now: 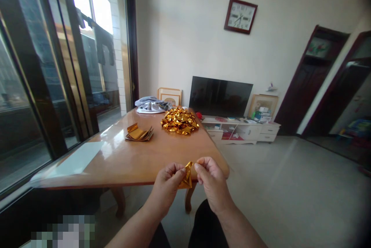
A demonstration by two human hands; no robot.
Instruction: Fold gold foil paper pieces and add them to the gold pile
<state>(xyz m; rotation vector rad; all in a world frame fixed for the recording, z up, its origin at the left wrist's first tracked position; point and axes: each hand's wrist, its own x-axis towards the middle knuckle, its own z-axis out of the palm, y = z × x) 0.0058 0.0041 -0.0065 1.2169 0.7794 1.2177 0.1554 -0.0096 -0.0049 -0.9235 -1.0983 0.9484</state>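
Observation:
Between my hands, close to the table's near edge, is a folded piece of gold foil paper (187, 178). My left hand (169, 180) pinches it between thumb and fingers. The thumb and fingertips of my right hand (213, 180) are closed at its upper right corner. Farther back on the wooden table (116, 166) lies a pile of folded gold foil pieces (180, 121). A stack of flat gold paper sheets (139, 133) rests to the left of the pile, its top sheet curling up.
Folded cloth (152, 105) lies at the table's far end. A pale sheet (79, 158) covers part of the left side, near the glass sliding doors (52, 58). Beyond stand a television (220, 95) and a white cabinet (251, 132); a clock (240, 16) hangs above.

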